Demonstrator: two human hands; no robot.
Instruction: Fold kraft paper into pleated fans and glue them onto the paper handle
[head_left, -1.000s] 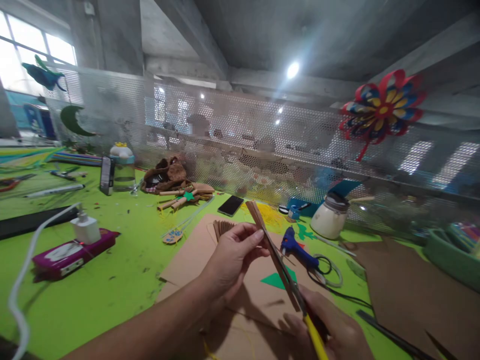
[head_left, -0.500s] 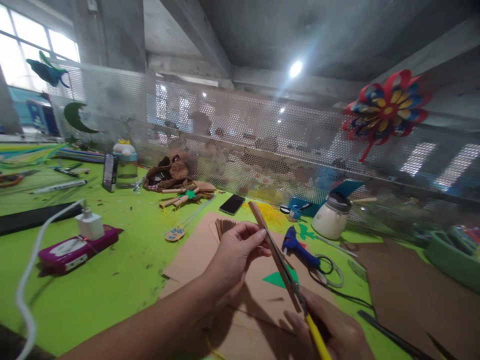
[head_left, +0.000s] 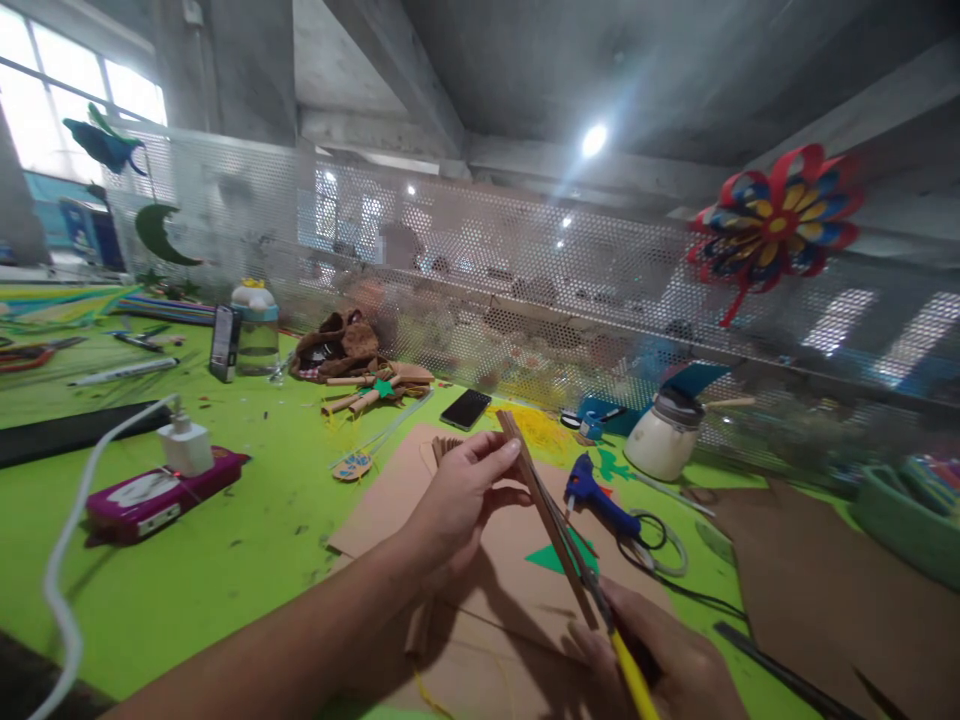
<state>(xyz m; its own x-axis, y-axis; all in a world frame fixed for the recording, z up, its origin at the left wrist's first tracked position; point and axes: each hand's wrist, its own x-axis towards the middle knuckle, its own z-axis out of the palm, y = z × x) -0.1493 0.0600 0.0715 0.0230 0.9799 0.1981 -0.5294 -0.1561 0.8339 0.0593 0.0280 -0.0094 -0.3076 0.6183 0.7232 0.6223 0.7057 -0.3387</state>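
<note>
Left hand (head_left: pixel 471 488) shifted up brown strip (head_left: pixel 551 522), pinching near top.

From my remote seat, I see a lime-green bench (head_left: pixel 247 540) bearing brown sheets (head_left: pixel 390 495) mid-view, a purple power strip (head_left: pixel 161 497) at nine o'clock, a dark phone (head_left: pixel 466 409) at twelve.
</note>
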